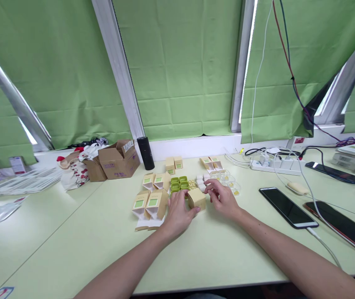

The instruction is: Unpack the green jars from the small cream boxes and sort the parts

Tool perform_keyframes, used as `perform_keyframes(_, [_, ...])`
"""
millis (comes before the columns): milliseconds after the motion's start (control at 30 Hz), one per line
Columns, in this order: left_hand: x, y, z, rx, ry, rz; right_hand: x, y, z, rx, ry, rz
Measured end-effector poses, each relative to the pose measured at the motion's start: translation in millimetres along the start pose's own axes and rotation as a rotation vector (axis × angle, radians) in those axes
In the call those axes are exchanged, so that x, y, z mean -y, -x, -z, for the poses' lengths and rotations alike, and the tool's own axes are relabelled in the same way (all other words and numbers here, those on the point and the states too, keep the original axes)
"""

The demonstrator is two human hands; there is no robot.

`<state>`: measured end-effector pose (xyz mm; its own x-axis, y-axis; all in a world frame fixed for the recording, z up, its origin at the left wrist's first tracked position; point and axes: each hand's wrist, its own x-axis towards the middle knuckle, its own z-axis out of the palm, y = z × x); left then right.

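A small closed kraft-paper box [196,199] stands on the table in front of me. My left hand [178,211] grips its left side, with the thumb along the near face. Close to the box's right side is my right hand [221,196], its fingers loosely bent and apart, with nothing visible in them. Just behind the box sit green square cups [179,183] and small beige pieces with marks [191,183]. White round pieces [200,181] and clear domed plastic pieces [234,185] lie behind my right hand, which partly hides them.
Open-flapped kraft boxes with green windows [152,203] stand left of my left hand; more small boxes [173,163] are farther back. A black cylinder [145,153] and cardboard carton [119,160] stand back left. Phones [288,207], cables and a power strip [275,165] occupy the right.
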<state>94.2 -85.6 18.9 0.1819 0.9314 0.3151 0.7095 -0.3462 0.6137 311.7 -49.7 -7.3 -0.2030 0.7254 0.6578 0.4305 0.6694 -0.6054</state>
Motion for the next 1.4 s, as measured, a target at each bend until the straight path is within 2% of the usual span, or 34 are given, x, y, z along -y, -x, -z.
perform_keyframes(167, [0.8, 1.4, -3.9, -0.042, 0.062, -0.053, 2.4, 0.0, 0.1, -0.033, 0.024, 0.026])
perform_keyframes(367, [1.1, 2.6, -3.9, -0.178, 0.037, -0.237, 13.2, 0.0, 1.2, -0.141, 0.025, 0.098])
perform_keyframes(633, [-0.1, 3.0, 4.8, -0.411, -0.097, -0.437, 38.3, 4.3, 3.4, -0.171, 0.127, 0.254])
perform_keyframes(933, [-8.2, 5.1, 16.1, -0.612, -0.384, -0.709, 44.4, 5.2, -0.5, -0.154, 0.088, 0.333])
perform_keyframes(1033, [-8.9, 6.6, 15.6, -0.618, -0.423, -0.725, 44.2, 6.9, -1.3, -0.142, 0.075, 0.324])
perform_keyframes(1233, [-4.0, 8.1, 11.1, -0.519, -0.42, -0.657, 42.6, 8.3, -3.2, -0.115, 0.042, 0.296])
perform_keyframes(1400, [-4.2, 8.0, 10.0, -0.527, -0.428, -0.679, 43.8, 7.6, -4.2, -0.108, 0.021, 0.294])
